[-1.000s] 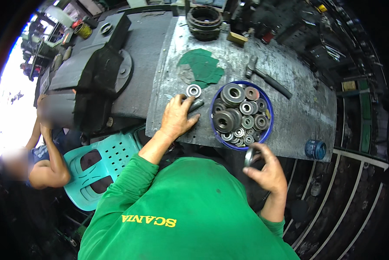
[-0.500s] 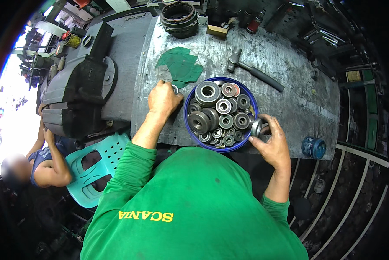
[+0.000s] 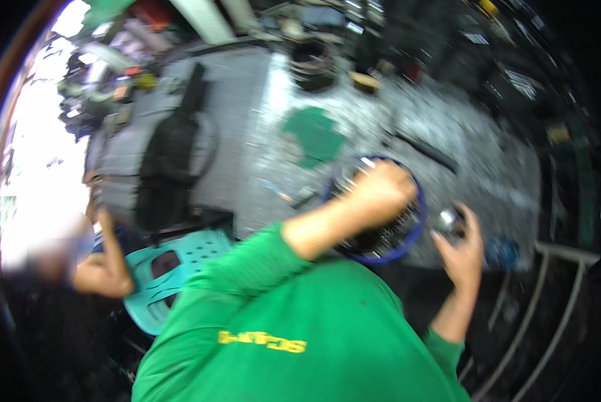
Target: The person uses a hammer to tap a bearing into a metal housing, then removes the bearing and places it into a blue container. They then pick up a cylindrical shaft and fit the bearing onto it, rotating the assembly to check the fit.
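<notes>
Silver-grey metal ring (image 3: 450, 219), round and shiny, sits in the curve between thumb and fingers of the right hand (image 3: 462, 244). That hand is part-closed around it, to the right of the tub and just beyond its rim, above the near side of the bench. Left hand (image 3: 385, 189) reaches across the body, back uppermost, over the round tub with a blue rim (image 3: 421, 218). Fingers hidden and blurred; cannot tell whether they hold anything.

Dark grey round metal parts (image 3: 383, 236) fill the tub, partly covered by the left forearm; motion blur smears their outlines. Tub stands near the front edge of a scuffed grey metal-topped workbench (image 3: 478, 130).

On the bench, farther out: flat green sheet of irregular outline (image 3: 314, 137), beyond the tub and to its left. Hammer with a thick black handle (image 3: 429, 154) lies slantwise beyond the tub, to its right. Squat blue jar (image 3: 501, 253) stands at the near right, near the right hand. Small yellow box (image 3: 365, 82) and dark, open-topped metal cylinder (image 3: 312, 65) at the far side.

Person wears a long-sleeved green shirt (image 3: 300, 315). To the left, turquoise plastic chair (image 3: 138, 264), pierced with holes; beyond it, another person's bare arm (image 3: 116, 268), beside a large grey casing (image 3: 123, 167).
</notes>
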A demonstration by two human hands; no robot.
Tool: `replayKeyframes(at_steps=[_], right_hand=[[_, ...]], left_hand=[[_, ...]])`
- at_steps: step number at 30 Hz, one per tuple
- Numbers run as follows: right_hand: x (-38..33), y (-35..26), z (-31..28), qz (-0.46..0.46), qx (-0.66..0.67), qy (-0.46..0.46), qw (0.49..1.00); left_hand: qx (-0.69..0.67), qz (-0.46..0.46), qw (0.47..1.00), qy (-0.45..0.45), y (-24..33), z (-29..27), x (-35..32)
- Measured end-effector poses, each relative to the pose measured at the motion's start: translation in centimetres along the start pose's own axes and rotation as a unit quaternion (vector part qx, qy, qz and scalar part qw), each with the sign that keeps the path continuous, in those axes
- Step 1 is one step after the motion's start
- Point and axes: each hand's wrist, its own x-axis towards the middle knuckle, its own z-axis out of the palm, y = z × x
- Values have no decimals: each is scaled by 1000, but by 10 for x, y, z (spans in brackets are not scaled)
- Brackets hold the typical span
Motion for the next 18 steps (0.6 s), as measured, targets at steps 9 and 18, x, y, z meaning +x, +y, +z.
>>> replayKeyframes(at_steps=[9, 18], right_hand=[[-15, -12, 25, 58, 29, -15, 998], [20, -104, 71, -31, 56, -94, 994]], left_hand=[[-49, -93, 991, 79, -24, -68, -77], [15, -407, 913, 8, -49, -155, -239]])
